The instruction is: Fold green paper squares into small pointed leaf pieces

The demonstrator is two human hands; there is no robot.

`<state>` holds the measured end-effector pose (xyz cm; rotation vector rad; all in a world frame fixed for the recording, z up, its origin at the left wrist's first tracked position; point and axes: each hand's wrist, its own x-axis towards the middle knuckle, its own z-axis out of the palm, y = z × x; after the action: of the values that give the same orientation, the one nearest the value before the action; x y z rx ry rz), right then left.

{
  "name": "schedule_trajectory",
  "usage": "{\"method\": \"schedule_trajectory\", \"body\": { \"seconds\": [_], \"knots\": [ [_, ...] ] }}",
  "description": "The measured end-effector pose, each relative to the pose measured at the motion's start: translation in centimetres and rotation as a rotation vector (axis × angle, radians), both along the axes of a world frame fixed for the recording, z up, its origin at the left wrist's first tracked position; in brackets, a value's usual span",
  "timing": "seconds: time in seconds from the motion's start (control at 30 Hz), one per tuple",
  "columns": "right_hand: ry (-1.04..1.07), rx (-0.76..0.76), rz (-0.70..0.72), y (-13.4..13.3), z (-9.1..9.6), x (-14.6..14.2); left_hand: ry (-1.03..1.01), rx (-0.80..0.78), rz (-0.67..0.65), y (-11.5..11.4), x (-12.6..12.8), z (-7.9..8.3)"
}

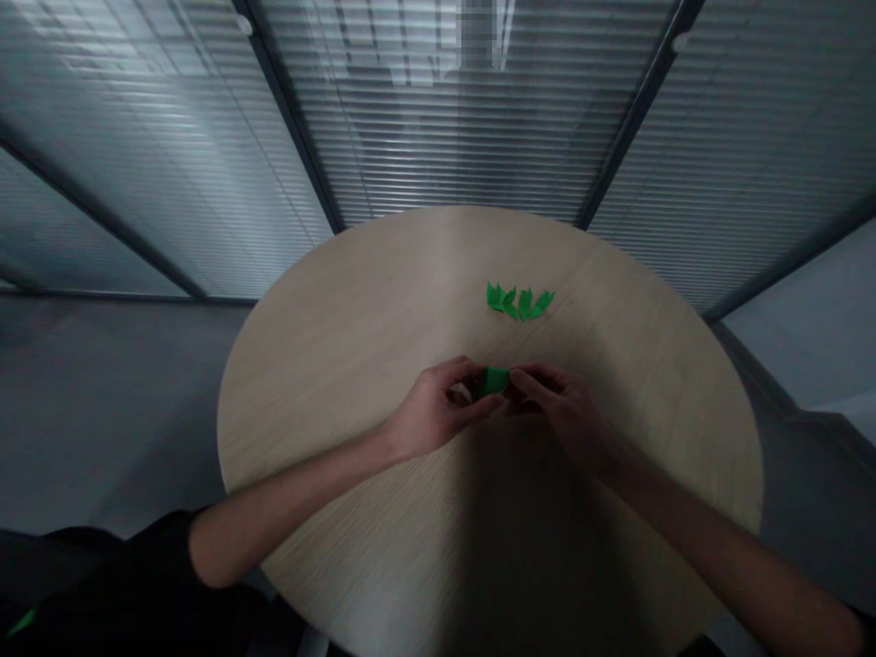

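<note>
Between my two hands is a small piece of green paper [496, 380], roughly square, above the middle of the round table. My left hand [448, 401] pinches it from the left, with the thumb along the lower edge and the index finger at the top. From the right, the thumb and fingers of my right hand [557, 401] close on its other side. Just beyond the hands lie several small folded green paper pieces [521, 302] with pointed tips, set close together in a row. Fine folds in the held piece are too small to make out.
The round wooden table [328, 319] has its far edge close to glass panels with blinds [438, 155]. A dark shadow falls on the tabletop below my hands. Grey floor [123, 392] shows on the left, and a small green scrap [22, 623] at the lower left corner.
</note>
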<state>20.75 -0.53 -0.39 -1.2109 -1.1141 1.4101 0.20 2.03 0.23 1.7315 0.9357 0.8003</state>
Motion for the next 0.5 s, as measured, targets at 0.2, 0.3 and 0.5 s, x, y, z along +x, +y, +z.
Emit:
{"method": "schedule_trajectory", "body": {
  "seconds": [0.2, 0.3, 0.5],
  "knots": [
    [-0.026, 0.017, -0.014, -0.05, 0.08, 0.0, -0.091, -0.09, -0.031, 0.07, 0.09, -0.1],
    [-0.059, 0.024, -0.03, -0.06, 0.09, 0.09, -0.129, -0.13, -0.042, 0.1, 0.23, 0.18],
    [-0.096, 0.068, -0.052, -0.08, -0.15, 0.01, -0.131, -0.141, -0.051, 0.19, 0.37, 0.27]
  ]
}}
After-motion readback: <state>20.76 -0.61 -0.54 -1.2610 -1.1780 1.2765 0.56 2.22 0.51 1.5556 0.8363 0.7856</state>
